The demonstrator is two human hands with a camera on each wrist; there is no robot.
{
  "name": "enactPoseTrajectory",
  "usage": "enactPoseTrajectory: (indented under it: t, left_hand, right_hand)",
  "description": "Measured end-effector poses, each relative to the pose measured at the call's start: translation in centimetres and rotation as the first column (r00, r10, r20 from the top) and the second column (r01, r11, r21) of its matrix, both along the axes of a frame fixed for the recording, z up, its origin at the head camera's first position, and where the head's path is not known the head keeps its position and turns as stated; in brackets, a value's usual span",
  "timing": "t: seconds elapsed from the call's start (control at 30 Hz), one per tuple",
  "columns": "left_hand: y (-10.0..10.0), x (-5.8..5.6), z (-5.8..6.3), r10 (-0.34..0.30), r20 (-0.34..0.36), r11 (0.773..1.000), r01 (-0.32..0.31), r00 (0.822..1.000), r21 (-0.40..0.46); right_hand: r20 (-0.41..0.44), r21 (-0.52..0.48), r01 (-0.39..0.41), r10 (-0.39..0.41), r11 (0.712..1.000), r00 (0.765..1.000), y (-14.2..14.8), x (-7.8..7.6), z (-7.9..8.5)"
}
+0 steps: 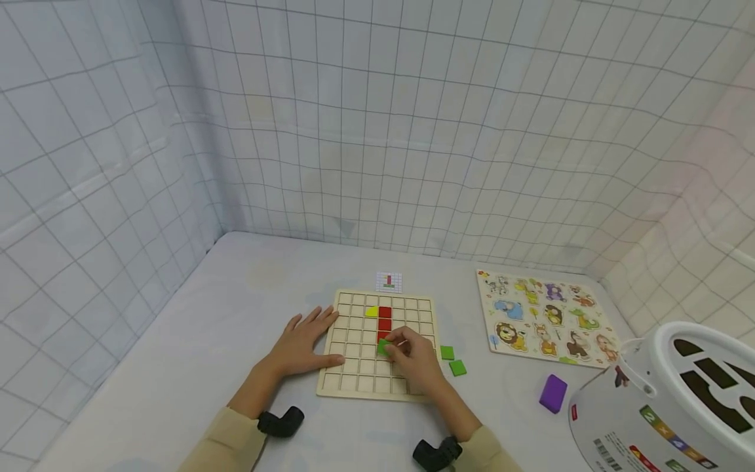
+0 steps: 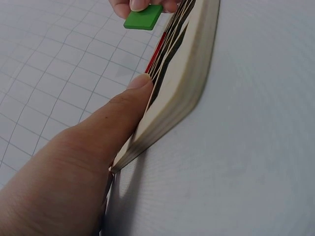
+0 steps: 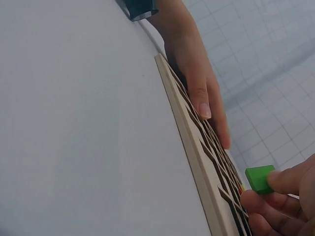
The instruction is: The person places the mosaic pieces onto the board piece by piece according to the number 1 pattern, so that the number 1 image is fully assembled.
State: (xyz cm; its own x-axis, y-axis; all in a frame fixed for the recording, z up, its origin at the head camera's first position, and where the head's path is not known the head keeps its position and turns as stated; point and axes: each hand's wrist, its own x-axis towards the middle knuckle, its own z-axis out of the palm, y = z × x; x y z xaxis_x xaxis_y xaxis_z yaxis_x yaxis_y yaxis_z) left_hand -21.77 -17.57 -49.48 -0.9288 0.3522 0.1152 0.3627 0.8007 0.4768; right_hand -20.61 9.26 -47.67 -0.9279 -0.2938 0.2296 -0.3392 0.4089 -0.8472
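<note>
A wooden grid board (image 1: pixel 360 383) lies flat on the table. In its upper middle, red square tiles (image 1: pixel 385 313) run down one column, with a yellow piece (image 1: pixel 372 311) beside the top one. My right hand (image 1: pixel 415 359) pinches a green square tile (image 3: pixel 259 179) between thumb and fingers, just over the board below the red tiles. My left hand (image 1: pixel 303 344) rests on the board's left edge, fingers spread and thumb (image 2: pixel 123 110) lying across the rim. Two loose green tiles (image 1: pixel 447 353) lie on the table right of the board.
A small pattern card (image 1: pixel 389 282) lies behind the board. To the right are an animal puzzle board (image 1: pixel 545 318), a purple block (image 1: pixel 553 393) and a white lidded bucket (image 1: pixel 613 419) near the front corner. Gridded fabric walls (image 1: pixel 377 131) enclose the table's back and sides.
</note>
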Motion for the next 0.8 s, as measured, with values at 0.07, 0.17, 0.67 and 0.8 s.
enactPoseTrajectory:
  t: [0.07, 0.17, 0.67, 0.8]
  left_hand:
    - [0.0, 0.0, 0.0, 0.001, 0.002, 1.000, -0.001, 1.000, 0.000]
    - [-0.1, 0.0, 0.1, 0.003, 0.002, 1.000, -0.003, 1.000, 0.006]
    - [0.0, 0.3, 0.1, 0.003, 0.002, 1.000, -0.003, 1.000, 0.006]
    - [0.1, 0.2, 0.1, 0.007, 0.001, 1.000, -0.007, 1.000, -0.008]
  right_hand:
    - [-0.003, 0.000, -0.004, 0.004, 1.000, 1.000, -0.4, -0.1, -0.1]
    - [-0.004, 0.008, -0.008, 0.008, 1.000, 1.000, -1.0, -0.1, -0.2]
    - [-0.059, 0.036, -0.046, 0.048, 0.998, 0.997, -2.2, -0.1, -1.1]
    - [-0.092, 0.053, -0.030, 0.035, 0.998, 0.995, -2.1, -0.2, -1.3]
